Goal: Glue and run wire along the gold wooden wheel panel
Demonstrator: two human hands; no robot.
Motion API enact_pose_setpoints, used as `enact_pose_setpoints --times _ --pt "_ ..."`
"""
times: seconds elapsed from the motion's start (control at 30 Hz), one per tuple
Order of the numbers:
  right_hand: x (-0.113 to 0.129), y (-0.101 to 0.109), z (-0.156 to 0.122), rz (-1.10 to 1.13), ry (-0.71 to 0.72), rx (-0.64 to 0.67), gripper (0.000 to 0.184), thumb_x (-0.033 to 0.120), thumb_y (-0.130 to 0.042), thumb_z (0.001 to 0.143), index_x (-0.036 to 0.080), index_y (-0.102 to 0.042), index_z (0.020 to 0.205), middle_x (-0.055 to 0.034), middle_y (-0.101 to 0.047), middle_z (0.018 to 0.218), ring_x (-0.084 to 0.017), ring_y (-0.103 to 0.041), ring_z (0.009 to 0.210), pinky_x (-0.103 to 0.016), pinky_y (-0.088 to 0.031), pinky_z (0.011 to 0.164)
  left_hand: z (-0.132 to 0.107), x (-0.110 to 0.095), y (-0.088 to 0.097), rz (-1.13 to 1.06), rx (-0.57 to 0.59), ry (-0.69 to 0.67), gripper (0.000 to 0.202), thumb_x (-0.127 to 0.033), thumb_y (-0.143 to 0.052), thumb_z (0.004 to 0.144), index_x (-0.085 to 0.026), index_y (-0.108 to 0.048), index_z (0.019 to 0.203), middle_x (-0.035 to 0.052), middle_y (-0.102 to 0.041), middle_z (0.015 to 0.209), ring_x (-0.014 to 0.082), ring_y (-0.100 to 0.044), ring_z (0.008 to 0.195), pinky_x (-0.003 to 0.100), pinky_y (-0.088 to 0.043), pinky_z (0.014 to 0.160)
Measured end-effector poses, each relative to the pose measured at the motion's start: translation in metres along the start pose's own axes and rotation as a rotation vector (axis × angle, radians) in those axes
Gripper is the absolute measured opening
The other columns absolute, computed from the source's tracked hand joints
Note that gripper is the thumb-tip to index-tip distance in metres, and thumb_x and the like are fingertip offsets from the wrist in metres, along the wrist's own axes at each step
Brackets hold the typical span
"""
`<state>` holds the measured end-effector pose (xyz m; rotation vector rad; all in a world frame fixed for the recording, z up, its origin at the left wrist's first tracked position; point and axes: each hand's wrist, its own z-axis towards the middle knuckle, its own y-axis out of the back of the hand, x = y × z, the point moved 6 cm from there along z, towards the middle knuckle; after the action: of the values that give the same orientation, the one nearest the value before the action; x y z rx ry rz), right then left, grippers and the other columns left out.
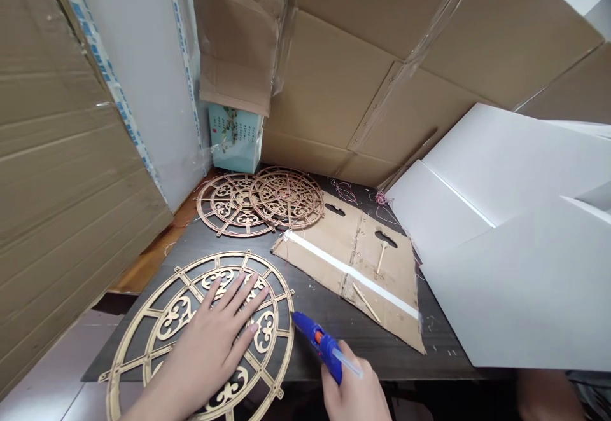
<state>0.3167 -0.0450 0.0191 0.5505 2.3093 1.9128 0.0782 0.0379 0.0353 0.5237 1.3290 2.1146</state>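
A round wooden openwork panel (264,358) with scroll cut-outs lies flat at the front left of the dark table, its near edge reaching past the table's front. My left hand (217,329) rests on it, palm down with fingers spread. My right hand (356,386) is wrapped round a blue glue gun (317,338) with a translucent glue stick poking out of its back. The nozzle points at the panel's right rim, close to it or touching; I cannot tell which.
Two more round panels (286,198) overlap at the back beside a light blue box (235,138). A cardboard sheet (329,252) bears a white strip and thin wooden sticks (381,257). Pink thread (380,198) lies behind it. Cardboard walls (344,77) and white boards (515,268) enclose the table.
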Motion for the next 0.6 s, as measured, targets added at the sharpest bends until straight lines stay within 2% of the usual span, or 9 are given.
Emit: enact_pose_setpoints --times 0.1,0.23,0.4,0.6 --pt "0.001 0.001 0.001 0.010 -0.014 -0.044 0.035 0.020 -0.047 0.099 0.014 -0.071 0.124 -0.0142 -0.076 0.095 -0.026 -0.076 0.086 -0.026 -0.051 0.072 0.000 0.000 0.000 0.000 -0.003 -0.012 0.061 -0.043 -0.049 0.105 -0.030 -0.033 0.163 0.0042 -0.042 0.163 0.0282 -0.036 0.151 0.047 -0.003 0.128" --pt "0.008 0.004 0.008 0.208 0.044 0.000 0.035 0.018 -0.041 0.099 0.018 -0.074 0.111 -0.0104 -0.075 0.083 -0.023 -0.076 0.089 -0.023 -0.051 0.076 0.000 0.002 -0.001 -0.012 0.004 0.005 0.061 -0.044 -0.048 0.106 -0.032 -0.032 0.163 0.0031 -0.042 0.163 0.0278 -0.036 0.151 0.050 -0.009 0.128" --pt "0.000 0.004 0.002 0.084 0.000 -0.107 0.033 0.019 -0.051 0.094 0.016 -0.074 0.119 -0.0112 -0.075 0.085 -0.023 -0.076 0.083 -0.023 -0.050 0.071 0.000 0.003 -0.001 -0.054 0.010 0.018 0.060 -0.045 -0.049 0.106 -0.035 -0.032 0.163 0.0015 -0.043 0.162 0.0275 -0.038 0.151 0.051 -0.015 0.128" --pt "0.010 0.003 0.011 0.129 -0.004 0.051 0.035 0.017 -0.039 0.100 0.018 -0.072 0.112 -0.0117 -0.076 0.089 -0.027 -0.077 0.090 -0.026 -0.050 0.072 -0.001 0.004 -0.001 -0.022 0.031 0.025 0.063 -0.045 -0.048 0.107 -0.034 -0.026 0.165 0.0013 -0.040 0.164 0.0288 -0.041 0.149 0.052 -0.018 0.127"
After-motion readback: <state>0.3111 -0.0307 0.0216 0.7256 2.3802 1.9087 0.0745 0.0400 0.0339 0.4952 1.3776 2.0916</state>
